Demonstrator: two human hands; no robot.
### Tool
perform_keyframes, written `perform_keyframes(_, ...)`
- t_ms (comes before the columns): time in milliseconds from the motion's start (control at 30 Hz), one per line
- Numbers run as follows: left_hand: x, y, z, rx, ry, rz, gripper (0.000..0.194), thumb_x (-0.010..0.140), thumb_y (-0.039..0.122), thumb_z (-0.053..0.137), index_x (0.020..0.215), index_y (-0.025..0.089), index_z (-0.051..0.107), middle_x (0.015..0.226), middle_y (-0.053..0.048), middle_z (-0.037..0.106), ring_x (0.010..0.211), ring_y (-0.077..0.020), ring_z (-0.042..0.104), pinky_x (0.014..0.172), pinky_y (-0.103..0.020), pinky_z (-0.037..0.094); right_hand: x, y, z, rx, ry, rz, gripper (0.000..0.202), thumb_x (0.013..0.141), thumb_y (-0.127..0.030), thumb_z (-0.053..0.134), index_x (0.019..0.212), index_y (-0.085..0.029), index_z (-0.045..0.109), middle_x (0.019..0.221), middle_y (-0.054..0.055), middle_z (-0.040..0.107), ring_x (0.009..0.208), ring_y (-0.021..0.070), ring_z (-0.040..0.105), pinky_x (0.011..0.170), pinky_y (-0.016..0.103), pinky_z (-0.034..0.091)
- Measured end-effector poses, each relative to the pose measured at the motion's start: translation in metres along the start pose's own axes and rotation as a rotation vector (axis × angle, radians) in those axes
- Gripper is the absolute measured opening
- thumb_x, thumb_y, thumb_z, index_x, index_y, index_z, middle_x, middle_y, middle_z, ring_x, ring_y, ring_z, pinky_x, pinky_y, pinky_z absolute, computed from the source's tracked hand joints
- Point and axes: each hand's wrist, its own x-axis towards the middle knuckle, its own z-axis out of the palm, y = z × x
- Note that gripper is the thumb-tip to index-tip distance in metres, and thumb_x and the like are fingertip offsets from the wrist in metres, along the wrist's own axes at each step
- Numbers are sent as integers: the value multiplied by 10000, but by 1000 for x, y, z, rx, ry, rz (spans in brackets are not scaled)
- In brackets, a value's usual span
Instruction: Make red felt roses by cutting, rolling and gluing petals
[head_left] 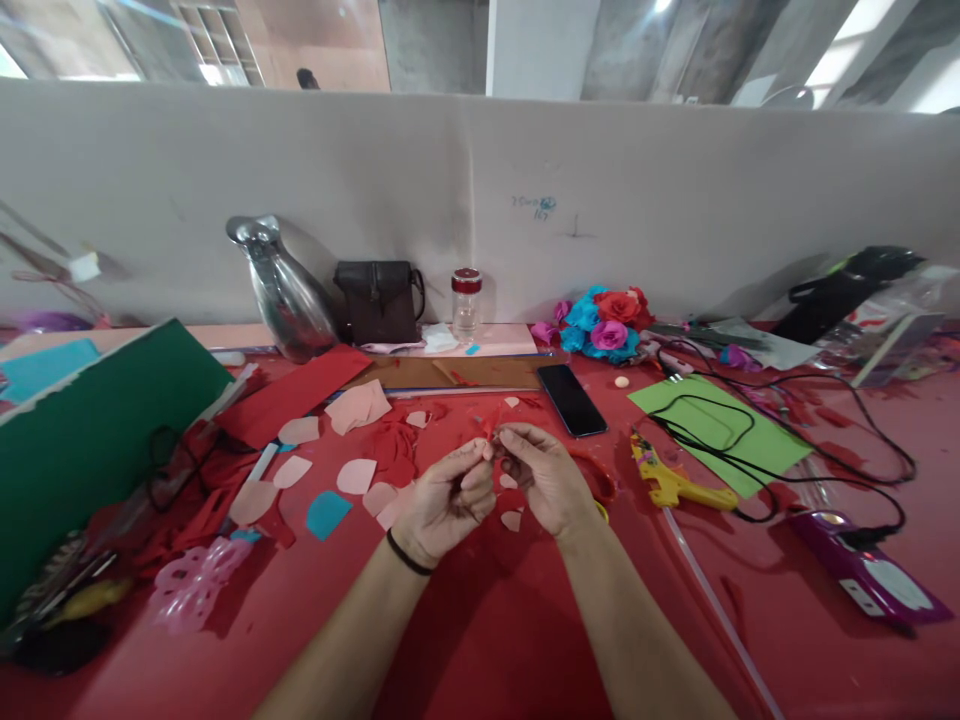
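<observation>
left hand (454, 495) closed, fingertips pinching small red piece (490, 424); right hand (546, 478) also closed on it, fingertips nearly meeting the left's. landmark: phone (572, 400), flat on the red tabletop (480, 640). red piece is held up left of phone, on its near side. scissors (602, 478) on near side of phone, partly hidden by right hand. glue gun (679, 487) right of phone and nearer; lime sheet (724, 430) right of it, cable (720, 455) across the sheet. pink petals (356, 476) well left of phone. flower bunch (606, 322) just beyond phone, jar (466, 305) beyond and left.
</observation>
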Motion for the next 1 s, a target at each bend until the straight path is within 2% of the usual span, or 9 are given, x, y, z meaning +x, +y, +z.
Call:
perform_keyframes(133, 1, -3, 4, 146, 87, 69, 163, 785, 267, 634, 722, 150, 539, 472, 91, 317, 393, -31, 177, 397, -144, 208, 0, -1, -2, -28, 6, -18, 235, 530, -341, 843, 667, -194, 721, 611, -5, 681, 540, 82, 559, 492, 189, 392)
perform_keyframes(300, 1, -9, 13, 509, 332, 419, 206, 757, 328, 658, 706, 162, 546, 549, 64, 416, 490, -55, 306, 478, -172, 270, 0, 1, -1, -68, 102, -72, 221, 535, -335, 833, 663, -201, 713, 595, -19, 653, 542, 85, 547, 509, 201, 402)
perform_keyframes(400, -1, -10, 17, 751, 410, 542, 205, 788, 345, 607, 686, 173, 559, 565, 50, 444, 525, -83, 346, 529, -210, 318, 0, 2, 0, -116, 135, -131, 225, 530, -338, 828, 665, -199, 713, 621, -18, 655, 566, 91, 551, 559, 218, 427)
perform_keyframes(533, -2, -9, 18, 901, 434, 597, 160, 817, 298, 554, 705, 186, 578, 614, 34, 503, 573, -109, 407, 580, -228, 346, -1, 2, 1, -156, 139, -173, 199, 547, -334, 809, 657, -204, 706, 632, -21, 649, 594, 103, 552, 614, 242, 441)
perform_keyframes(667, -4, -10, 16, 1005, 445, 665, 72, 792, 190, 580, 739, 206, 625, 637, 24, 559, 581, -122, 443, 596, -220, 343, -2, 3, 1, -189, 146, -196, 153, 578, -313, 787, 648, -215, 693, 632, -23, 631, 607, 110, 536, 612, 245, 434)
perform_keyframes(867, -4, -14, 6, 913, 499, 697, 124, 724, 125, 671, 749, 245, 691, 663, -25, 561, 647, -174, 473, 590, -214, 328, -2, 3, 1, -227, 187, -191, 154, 572, -316, 772, 648, -219, 679, 620, -18, 621, 600, 125, 529, 567, 244, 417)
perform_keyframes(1000, -5, -11, 0, 970, 462, 669, 102, 737, 166, 684, 802, 242, 699, 658, -43, 523, 699, -199, 480, 605, -217, 338, -1, 3, 1, -218, 203, -174, 166, 552, -312, 766, 622, -211, 656, 588, -28, 604, 576, 116, 509, 559, 239, 407)
